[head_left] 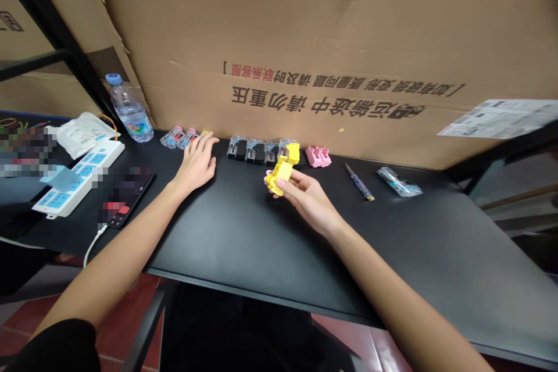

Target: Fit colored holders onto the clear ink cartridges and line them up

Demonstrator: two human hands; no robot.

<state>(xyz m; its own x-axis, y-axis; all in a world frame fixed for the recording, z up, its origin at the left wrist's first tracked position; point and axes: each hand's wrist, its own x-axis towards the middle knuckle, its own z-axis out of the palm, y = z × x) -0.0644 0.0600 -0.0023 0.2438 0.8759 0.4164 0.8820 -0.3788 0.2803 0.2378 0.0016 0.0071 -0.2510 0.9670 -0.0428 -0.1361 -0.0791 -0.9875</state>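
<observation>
Held up over the middle of the black table is a yellow plastic piece (283, 170), with rounded parts at its lower end. My right hand (307, 195) grips it between thumb and fingers. A bit of pink shows behind its lower end, too small to name. My left hand (199, 161) lies at the back of the table, fingers stretched out over a small item with a yellow edge, mostly hidden. Beside those fingers are clear plastic pieces with pink and red parts (188, 138). Between my hands stand several clear-and-black pieces (255, 151) in a row.
A pink plastic piece (318, 156), a screwdriver (360, 182) and a clear wrapped packet (399, 181) lie to the right. On the left are a power strip (82, 177), a phone (133, 195) with a cable, and a water bottle (131, 110). A large cardboard sheet (279, 23) stands behind.
</observation>
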